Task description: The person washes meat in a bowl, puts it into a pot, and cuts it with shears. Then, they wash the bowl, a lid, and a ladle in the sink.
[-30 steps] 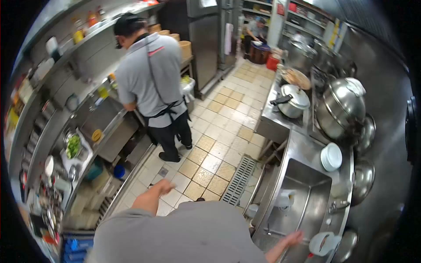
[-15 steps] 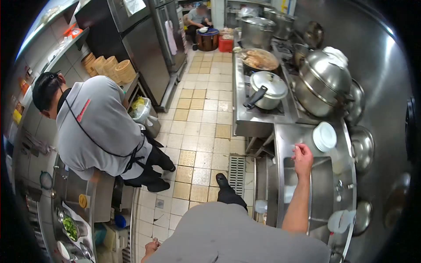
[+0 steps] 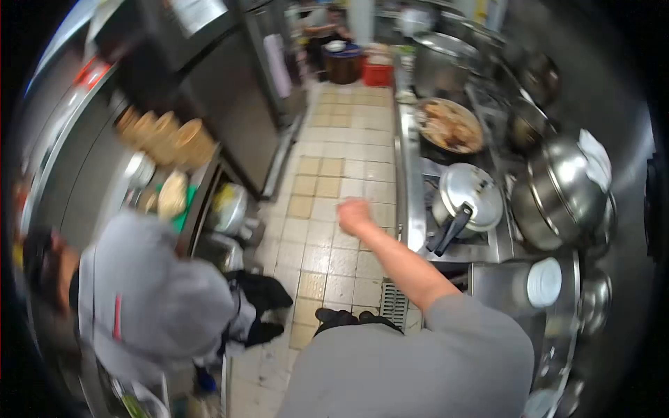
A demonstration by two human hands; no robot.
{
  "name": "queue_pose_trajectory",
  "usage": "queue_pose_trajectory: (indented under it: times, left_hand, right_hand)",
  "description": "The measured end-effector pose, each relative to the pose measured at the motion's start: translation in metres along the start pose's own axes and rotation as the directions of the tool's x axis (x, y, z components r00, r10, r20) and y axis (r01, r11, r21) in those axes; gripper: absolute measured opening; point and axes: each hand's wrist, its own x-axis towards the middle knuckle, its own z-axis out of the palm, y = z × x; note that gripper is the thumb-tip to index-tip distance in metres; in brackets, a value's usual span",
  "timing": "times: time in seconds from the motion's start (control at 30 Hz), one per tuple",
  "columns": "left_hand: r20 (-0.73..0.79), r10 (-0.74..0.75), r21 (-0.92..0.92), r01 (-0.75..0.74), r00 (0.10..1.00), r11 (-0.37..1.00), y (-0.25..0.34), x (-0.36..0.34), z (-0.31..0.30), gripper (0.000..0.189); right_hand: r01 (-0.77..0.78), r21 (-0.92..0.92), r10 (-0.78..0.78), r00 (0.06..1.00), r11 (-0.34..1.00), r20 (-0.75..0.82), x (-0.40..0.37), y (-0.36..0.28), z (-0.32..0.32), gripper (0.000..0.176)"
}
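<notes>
My right hand (image 3: 355, 214) is stretched forward over the tiled floor, left of the stove; its fingers look curled, but motion blurs them and nothing shows in them. My left hand is out of view. Nearest on the stove is a lidded pressure cooker (image 3: 472, 197) with a black handle. Behind it a wide pan (image 3: 450, 126) holds brown and pale food. A large domed steel pot (image 3: 561, 191) with a white cloth on top stands at the right.
A co-worker in grey (image 3: 157, 292) bends at the left counter. Beyond are bamboo steamers (image 3: 166, 138), a dark fridge (image 3: 230, 104) and a bin (image 3: 230, 209). White bowls (image 3: 543, 282) stand by the sink at right. Another person (image 3: 324, 28) sits at the far end.
My right hand has moved from above the sink to over the aisle. My left hand has left the view. The camera has moved forward, and the co-worker now appears lower at the left.
</notes>
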Motion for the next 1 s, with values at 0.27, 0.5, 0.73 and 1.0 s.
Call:
queue_pose_trajectory:
  times: [0.27, 0.5, 0.73, 1.0]
  left_hand:
    - [-0.059, -0.255, -0.530, 0.186, 0.965, 0.828, 0.111, -0.030, 0.015, 0.048]
    - [-0.102, -0.474, -0.829, 0.189, 0.874, 0.526, 0.189, -0.067, 0.065, 0.045]
    - [-0.071, -0.705, -0.975, 0.101, 0.706, 0.199, 0.311, -0.111, 0.121, 0.042]
    - [0.000, -0.877, -0.986, -0.146, 0.480, -0.080, 0.411, -0.191, 0.178, 0.039]
  right_hand:
    - [-0.059, 0.515, -0.004, 0.993, 0.855, 0.120, 0.136, -0.087, 0.050, 0.031]
    - [0.343, 0.509, -0.365, 0.929, 0.790, -0.059, 0.329, -0.222, 0.051, 0.042]
    - [0.523, 0.624, -0.440, 0.846, 0.581, -0.300, 0.544, -0.418, 0.064, 0.021]
    - [0.532, 0.621, -0.560, 0.810, 0.575, -0.174, 0.649, -0.547, 0.075, 0.030]
